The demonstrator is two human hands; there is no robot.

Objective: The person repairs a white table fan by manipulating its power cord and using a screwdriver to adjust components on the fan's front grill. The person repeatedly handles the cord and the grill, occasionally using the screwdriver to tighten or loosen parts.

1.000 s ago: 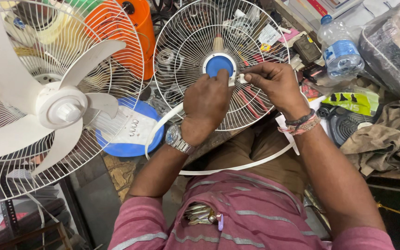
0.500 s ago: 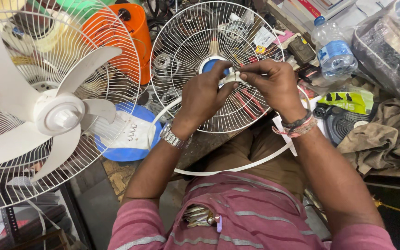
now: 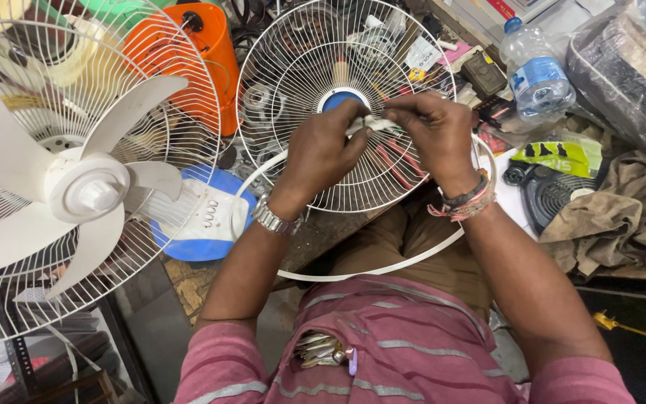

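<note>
A round white wire fan guard (image 3: 300,67) with a blue centre cap (image 3: 340,99) stands tilted in front of me. My left hand (image 3: 323,153) and my right hand (image 3: 431,131) meet just below the cap. Both pinch a small white part (image 3: 371,122) between their fingertips, close against the guard. A loose white plastic ring (image 3: 383,265) lies across my lap below the guard. What the white part is cannot be told; my fingers hide most of it.
A white fan (image 3: 76,187) with blades and rear guard stands at the left, its blue-and-white base (image 3: 200,217) beside it. An orange container (image 3: 203,52) is behind. A water bottle (image 3: 536,71), a green packet (image 3: 562,157), crumpled cloth (image 3: 629,217) and clutter fill the right.
Both hands have come together below the blue cap; the left hand left the cap and now pinches the small white part with the right. The view shifted slightly.
</note>
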